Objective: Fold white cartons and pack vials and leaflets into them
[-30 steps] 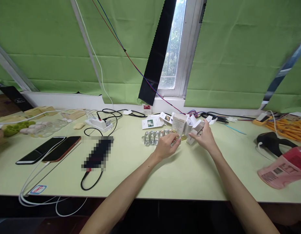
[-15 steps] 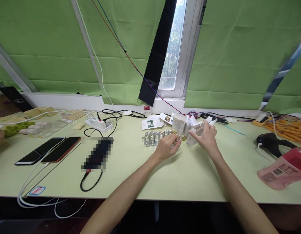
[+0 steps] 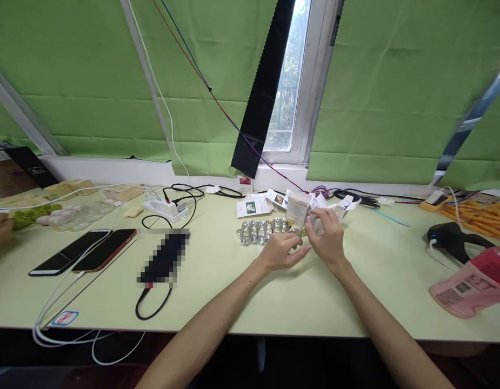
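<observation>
l hand nr bottles, r hand nr boxes, (can't tell either grip)

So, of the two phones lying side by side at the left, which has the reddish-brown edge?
The right-hand phone, nearer the blurred-out patch. Its reddish-brown edge sets it apart; the left-hand phone has a white one.

Before me on the desk, a row of vials sits beside my left fingers, with cartons behind, near my right fingers. Two smartphones lie to my left, a power strip behind and right of them. To my right, a plastic container sits before a corded device.
</observation>
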{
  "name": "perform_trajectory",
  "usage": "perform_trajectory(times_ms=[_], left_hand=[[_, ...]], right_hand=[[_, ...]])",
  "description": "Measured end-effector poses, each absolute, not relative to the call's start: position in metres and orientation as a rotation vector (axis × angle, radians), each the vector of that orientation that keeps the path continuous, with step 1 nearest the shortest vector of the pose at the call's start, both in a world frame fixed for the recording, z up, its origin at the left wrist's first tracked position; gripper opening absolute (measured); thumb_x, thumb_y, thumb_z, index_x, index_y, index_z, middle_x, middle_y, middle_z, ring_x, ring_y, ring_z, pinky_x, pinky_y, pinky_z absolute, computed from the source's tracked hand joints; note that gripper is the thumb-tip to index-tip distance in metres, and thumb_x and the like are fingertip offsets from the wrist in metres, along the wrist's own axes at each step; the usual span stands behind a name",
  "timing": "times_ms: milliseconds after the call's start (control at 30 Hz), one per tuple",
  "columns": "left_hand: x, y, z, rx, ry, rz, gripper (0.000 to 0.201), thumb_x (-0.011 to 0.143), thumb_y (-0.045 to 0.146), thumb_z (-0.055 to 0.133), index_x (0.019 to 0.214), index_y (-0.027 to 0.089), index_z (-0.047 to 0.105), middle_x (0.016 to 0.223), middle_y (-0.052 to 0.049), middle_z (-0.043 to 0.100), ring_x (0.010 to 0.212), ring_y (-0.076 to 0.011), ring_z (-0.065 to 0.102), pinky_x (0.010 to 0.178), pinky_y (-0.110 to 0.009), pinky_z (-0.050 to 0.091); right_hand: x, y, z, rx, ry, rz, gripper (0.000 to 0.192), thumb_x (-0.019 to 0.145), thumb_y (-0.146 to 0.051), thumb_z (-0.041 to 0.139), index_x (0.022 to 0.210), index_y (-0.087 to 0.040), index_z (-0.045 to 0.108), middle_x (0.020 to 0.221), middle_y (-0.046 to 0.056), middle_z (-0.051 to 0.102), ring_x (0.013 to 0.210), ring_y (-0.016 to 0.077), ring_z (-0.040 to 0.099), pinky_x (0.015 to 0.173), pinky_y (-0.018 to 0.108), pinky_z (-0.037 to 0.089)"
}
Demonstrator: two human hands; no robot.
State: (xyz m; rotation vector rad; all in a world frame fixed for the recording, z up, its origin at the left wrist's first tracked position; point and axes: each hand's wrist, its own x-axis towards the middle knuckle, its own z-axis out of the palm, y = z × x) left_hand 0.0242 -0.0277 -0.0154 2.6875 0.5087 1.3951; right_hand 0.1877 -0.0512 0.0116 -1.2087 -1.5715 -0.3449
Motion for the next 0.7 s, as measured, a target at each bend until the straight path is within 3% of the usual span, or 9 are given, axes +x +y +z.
perform_trajectory(times_ms=[133, 267, 500, 700], left_hand=[[0.025, -0.028, -0.019, 2.742, 0.488, 1.352, 0.044, 0.101, 0.039, 0.042, 0.062, 0.019, 0.052, 0.053, 0.000, 0.055, 0.047, -0.0108, 0.049, 0.047, -0.027, 0.031], [0.025, -0.024, -0.023, 2.778, 0.506, 1.340, 0.050, 0.102, 0.036, 0.035, 0.057, 0.020, 0.050, 0.048, 0.000, 0.052, 0.044, -0.0109, 0.049, 0.046, -0.027, 0.028], [0.025, -0.023, -0.027, 2.774, 0.515, 1.363, 0.050, 0.102, 0.033, 0.036, 0.056, 0.019, 0.052, 0.048, 0.000, 0.054, 0.043, -0.0102, 0.048, 0.045, -0.027, 0.027], [0.023, -0.017, -0.021, 2.775, 0.601, 1.394, 0.045, 0.100, 0.029, 0.042, 0.057, 0.019, 0.050, 0.050, 0.000, 0.056, 0.045, -0.0102, 0.049, 0.046, -0.026, 0.031]], right_hand=[[0.180, -0.049, -0.002, -1.207, -1.651, -0.078, 0.022, 0.098, -0.035, 0.044, 0.097, -0.022, 0.062, 0.090, 0.008, 0.065, 0.082, 0.0227, 0.064, 0.081, 0.040, 0.056], [0.176, -0.042, -0.019, -1.174, -1.688, 0.089, 0.026, 0.100, -0.039, 0.045, 0.100, -0.021, 0.063, 0.096, 0.009, 0.068, 0.088, 0.0226, 0.066, 0.082, 0.038, 0.056], [0.175, -0.035, -0.035, -1.223, -1.700, 0.072, 0.024, 0.098, -0.037, 0.049, 0.107, -0.019, 0.064, 0.105, 0.011, 0.065, 0.102, 0.0271, 0.062, 0.093, 0.044, 0.052], [0.174, -0.031, -0.048, -1.256, -1.762, 0.190, 0.041, 0.092, -0.026, 0.053, 0.132, -0.016, 0.054, 0.127, 0.016, 0.053, 0.119, 0.0294, 0.057, 0.105, 0.048, 0.047]])
